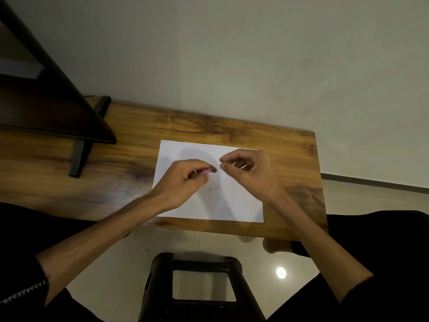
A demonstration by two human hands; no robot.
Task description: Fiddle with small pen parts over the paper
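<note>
A plain pale wall (255, 54) filled the upper part of the frame, and below it a wooden table (130, 145) with strong grain ran from the left edge toward the right of centre. A white sheet of paper (234, 205) lay flat on the table near its front edge, its upper right corner hidden behind the right hand. At the upper left stood a dark flat panel on a black foot (80, 156), most of it cut off by the frame, so what it was could not be told for sure.

The left hand (185, 180) was over the middle of the paper, its grip curled and clamped on a small pinkish-red pen-like object (204, 171); only the end of that object showed between the fingers, with a dark tip pointing right, and the rest was buried in the fist. The right hand (248, 171) hovered just beside it, to the right, thumb and forefinger drawn together in a pinch on something thin and pale (239, 165), too small and blurred to name. The two hands were close but apart.

At the bottom centre a black stool (160, 282) stood on glossy floor tiles (111, 259), partly cut off by the frame's edge. Dark sleeves covered both forearms at the lower corners.
</note>
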